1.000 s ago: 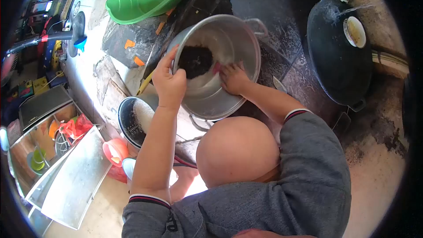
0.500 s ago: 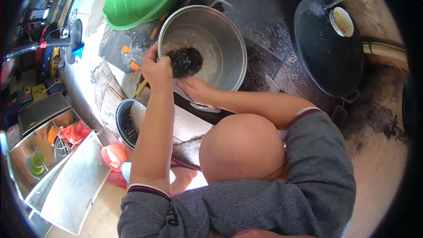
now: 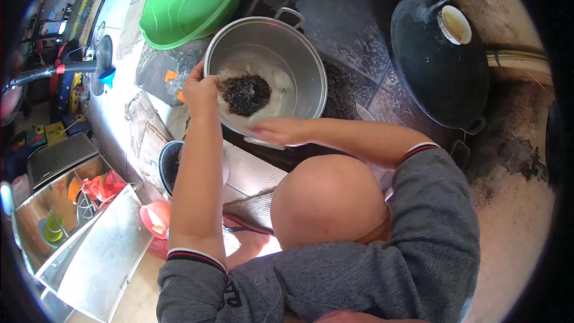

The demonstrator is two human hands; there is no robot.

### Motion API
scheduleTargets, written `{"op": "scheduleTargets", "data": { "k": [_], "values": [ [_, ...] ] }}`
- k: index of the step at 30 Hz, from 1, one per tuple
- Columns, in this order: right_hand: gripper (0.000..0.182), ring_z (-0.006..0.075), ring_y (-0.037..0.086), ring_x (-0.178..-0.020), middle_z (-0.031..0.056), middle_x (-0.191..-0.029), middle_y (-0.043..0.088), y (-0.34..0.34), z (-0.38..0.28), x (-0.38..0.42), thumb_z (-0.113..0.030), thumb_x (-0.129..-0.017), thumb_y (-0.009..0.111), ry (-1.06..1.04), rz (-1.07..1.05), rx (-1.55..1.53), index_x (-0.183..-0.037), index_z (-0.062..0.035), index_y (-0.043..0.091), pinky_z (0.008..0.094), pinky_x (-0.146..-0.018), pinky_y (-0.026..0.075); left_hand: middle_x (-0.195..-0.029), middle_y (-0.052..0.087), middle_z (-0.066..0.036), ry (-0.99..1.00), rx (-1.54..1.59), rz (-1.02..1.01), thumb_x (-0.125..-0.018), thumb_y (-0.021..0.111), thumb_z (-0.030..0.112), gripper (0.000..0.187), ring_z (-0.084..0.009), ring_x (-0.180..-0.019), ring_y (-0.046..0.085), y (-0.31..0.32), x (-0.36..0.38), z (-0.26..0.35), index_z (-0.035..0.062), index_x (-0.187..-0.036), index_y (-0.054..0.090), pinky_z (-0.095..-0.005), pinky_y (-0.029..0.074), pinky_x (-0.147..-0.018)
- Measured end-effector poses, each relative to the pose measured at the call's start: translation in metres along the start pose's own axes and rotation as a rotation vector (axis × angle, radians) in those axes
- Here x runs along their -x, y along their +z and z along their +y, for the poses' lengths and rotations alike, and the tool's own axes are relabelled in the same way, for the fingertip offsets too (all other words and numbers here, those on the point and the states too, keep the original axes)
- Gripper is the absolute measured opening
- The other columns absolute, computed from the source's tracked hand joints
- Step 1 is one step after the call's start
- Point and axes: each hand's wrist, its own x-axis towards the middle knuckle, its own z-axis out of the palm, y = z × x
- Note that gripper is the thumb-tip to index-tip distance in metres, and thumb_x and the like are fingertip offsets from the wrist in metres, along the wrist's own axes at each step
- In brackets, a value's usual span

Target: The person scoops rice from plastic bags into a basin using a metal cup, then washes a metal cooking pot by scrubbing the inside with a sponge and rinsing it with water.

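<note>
A large aluminium pot (image 3: pixel 299 60) stands tilted on the dark wet floor, with a black burnt patch (image 3: pixel 245 94) on its inner bottom amid white suds. My left hand (image 3: pixel 200 93) grips the pot's left rim, thumb inside. My right hand (image 3: pixel 280 130) lies flat along the near rim and outer wall, fingers stretched to the left. What is under its palm is hidden. My bare knee (image 3: pixel 326 200) is just below both forearms.
A green plastic basin (image 3: pixel 185 0) sits behind the pot. A black wok (image 3: pixel 439 78) with a small bowl (image 3: pixel 454 24) on it lies at the right. A second pot (image 3: pixel 170 164), a pink cup (image 3: pixel 154 218) and a metal rack (image 3: pixel 89 251) are at the left.
My right hand has come out of the pot's inside and now lies on its near rim. The pot has shifted left and away, and my left hand kept hold of the rim.
</note>
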Motion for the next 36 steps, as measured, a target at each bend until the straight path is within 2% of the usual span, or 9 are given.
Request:
{"op": "scheduleTargets", "data": {
  "k": [7,11,15,21,23,26,30,33,36],
  "values": [
    [0.031,0.0276,0.059,-0.074,0.0076,-0.081,0.057,-0.066,0.033,0.048,-0.024,-0.076,0.055,-0.099,-0.241,0.851,-0.106,-0.013,0.056,0.0411,-0.063,0.047,-0.114,0.054,-0.014,-0.109,0.182,-0.383,-0.073,0.057,0.009,0.056,-0.0197,-0.098,0.054,-0.003,-0.032,0.015,0.0014,-0.126,0.042,-0.0306,0.041,-0.085],
    [0.019,0.0322,0.059,-0.073,0.0106,-0.083,0.059,-0.026,-0.007,0.024,-0.018,-0.077,0.054,-0.029,0.27,0.51,-0.092,-0.0081,0.057,0.0437,-0.063,0.047,-0.144,0.015,-0.016,-0.024,0.393,-0.356,-0.087,0.038,0.049,0.072,-0.0242,-0.134,0.011,-0.027,0.019,0.026,0.0069,-0.139,0.011,-0.0398,0.002,-0.107],
    [0.028,0.0359,0.057,-0.081,0.0172,-0.091,0.059,-0.017,-0.06,-0.018,-0.02,-0.08,0.051,0.186,0.175,0.279,-0.102,-0.0028,0.054,0.0425,-0.071,0.046,-0.139,0.024,-0.017,0.171,-0.135,-0.366,-0.079,0.063,0.024,0.077,-0.0242,-0.13,0.023,-0.008,0.072,-0.023,0.0026,-0.137,0.018,-0.035,0.016,-0.106],
    [0.06,0.0326,0.046,-0.109,0.0159,-0.121,0.047,0.019,-0.003,0.018,-0.047,-0.088,0.037,0.156,0.033,-0.337,-0.131,-0.0057,0.035,0.043,-0.097,0.028,-0.116,0.053,-0.014,0.202,0.041,-0.246,-0.059,0.039,-0.009,0.062,-0.0205,-0.11,0.049,0.026,0.056,0.018,-0.0019,-0.12,0.048,-0.027,0.034,-0.095],
    [0.052,0.0297,0.043,-0.114,0.0111,-0.126,0.045,-0.022,0.023,0.021,-0.036,-0.084,0.043,0.297,-0.316,0.35,-0.129,-0.0094,0.039,0.0405,-0.102,0.023,-0.117,0.053,-0.016,0.166,-0.054,-0.326,-0.059,0.039,-0.009,0.06,-0.0224,-0.116,0.046,0.023,0.056,0.02,0.0004,-0.117,0.053,-0.0276,0.032,-0.097],
    [0.053,0.0303,0.037,-0.121,0.0121,-0.132,0.039,-0.07,0.145,0.001,-0.019,-0.078,0.049,0.075,0.088,1.125,-0.129,-0.0101,0.038,0.0446,-0.102,0.023,-0.117,0.053,-0.02,0.242,-0.173,-0.309,-0.058,0.039,-0.009,0.061,-0.0247,-0.123,0.04,0.023,0.052,0.013,0.0026,-0.116,0.054,-0.0284,0.028,-0.099],
    [0.061,0.0298,0.043,-0.117,0.016,-0.129,0.042,-0.013,0.074,-0.008,-0.021,-0.076,0.051,0.62,0.039,0.819,-0.132,-0.0107,0.032,0.0467,-0.1,0.025,-0.116,0.055,-0.019,0.274,-0.216,-0.294,-0.059,0.039,-0.008,0.058,-0.0261,-0.122,0.04,0.019,0.062,0.013,0.0014,-0.114,0.055,-0.0301,0.027,-0.101],
    [0.059,0.0288,0.045,-0.114,0.0132,-0.13,0.042,0.039,0.056,-0.009,-0.022,-0.076,0.05,0.123,0.336,0.926,-0.132,-0.0118,0.033,0.0457,-0.099,0.026,-0.114,0.056,-0.017,0.323,-0.265,-0.26,-0.059,0.04,-0.008,0.055,-0.027,-0.119,0.044,0.016,0.058,0.009,0.0004,-0.111,0.056,-0.0313,0.029,-0.1],
    [0.05,0.0247,0.043,-0.117,0.0092,-0.133,0.04,-0.017,0.095,-0.005,-0.02,-0.079,0.044,0.434,-0.187,0.775,-0.128,-0.0132,0.038,0.0458,-0.102,0.023,-0.113,0.057,-0.016,0.338,-0.158,-0.253,-0.062,0.041,-0.007,0.052,-0.0236,-0.116,0.047,0.014,0.057,0.004,-0.0021,-0.111,0.054,-0.0295,0.031,-0.098]
  ]
}}
